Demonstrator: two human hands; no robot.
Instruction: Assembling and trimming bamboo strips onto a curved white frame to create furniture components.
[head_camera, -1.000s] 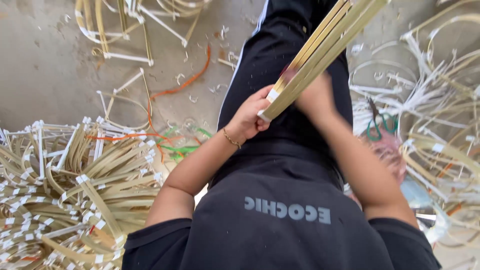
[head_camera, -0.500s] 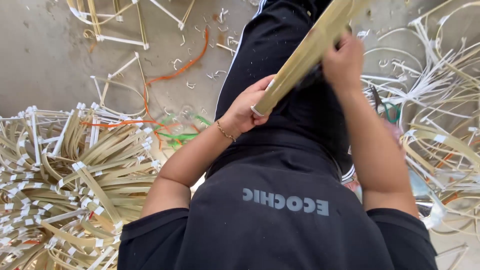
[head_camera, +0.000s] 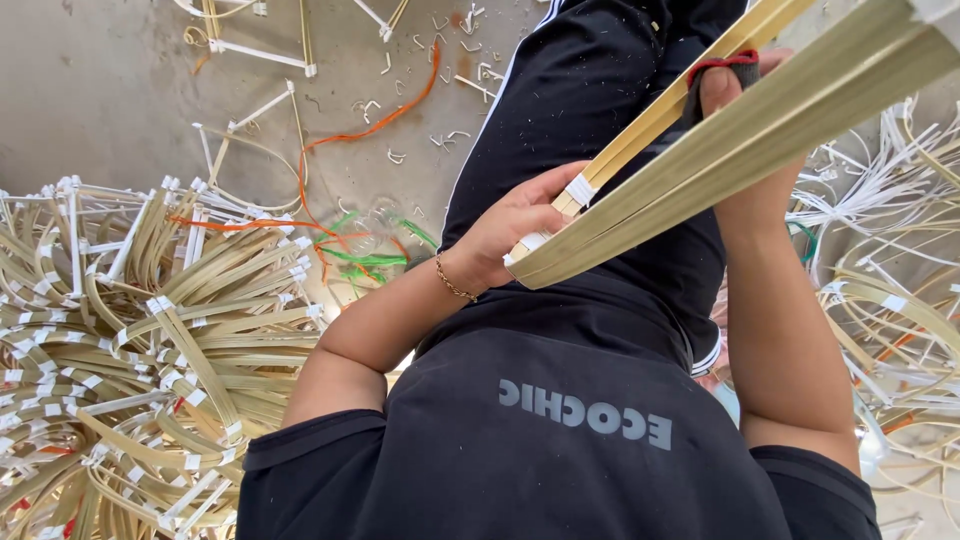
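My left hand (head_camera: 510, 235), with a thin gold bracelet at the wrist, grips the taped lower end of a bundle of long, flat bamboo strips (head_camera: 760, 150). The bundle slants up to the top right, close to the camera. My right hand (head_camera: 745, 95) holds the same bundle higher up; a red and black guard covers one of its fingers. A thinner set of pale strips (head_camera: 655, 115), bound with white tape, runs alongside. Below lie my black shirt and black trousers.
A big heap of bent bamboo strips with white tape bindings (head_camera: 150, 340) lies on the left, and another heap (head_camera: 890, 300) on the right. An orange strap (head_camera: 370, 125), green strap pieces (head_camera: 365, 258) and small offcuts are scattered on the grey concrete floor (head_camera: 100, 90).
The bundle has risen and come closer to the camera. My right hand has slid further up along it; my left hand stays on the lower end.
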